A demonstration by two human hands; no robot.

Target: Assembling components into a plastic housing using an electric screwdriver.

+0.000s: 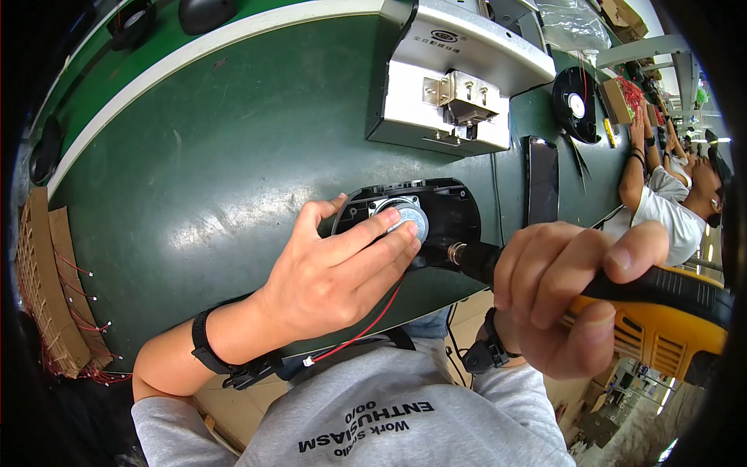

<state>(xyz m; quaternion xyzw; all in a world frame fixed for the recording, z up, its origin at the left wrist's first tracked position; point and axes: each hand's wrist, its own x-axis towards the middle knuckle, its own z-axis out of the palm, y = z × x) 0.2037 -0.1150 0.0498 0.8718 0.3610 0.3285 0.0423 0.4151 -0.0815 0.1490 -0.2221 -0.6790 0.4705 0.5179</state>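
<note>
A black plastic housing (455, 214) lies at the table's near edge with its hollow inside up. In it sits a small round speaker (416, 222) with a silvery back. My left hand (331, 272) grips the speaker, fingertips pressed on its back, thumb at the housing's left rim. In my right hand (564, 288) is a yellow and black electric screwdriver (661, 319). Its tip (457, 252) points left into the housing's lower right part; whether it touches a screw, I cannot tell. A red and black wire (373, 325) with a white plug hangs from the housing over my shirt.
A silver metal machine (443, 97) stands at the back. Right of it are a phone (542, 179), tweezers (577, 159) and a round black housing (576, 105). A cardboard box (50, 288) with red wires is at the left. Co-workers (661, 191) sit at the right.
</note>
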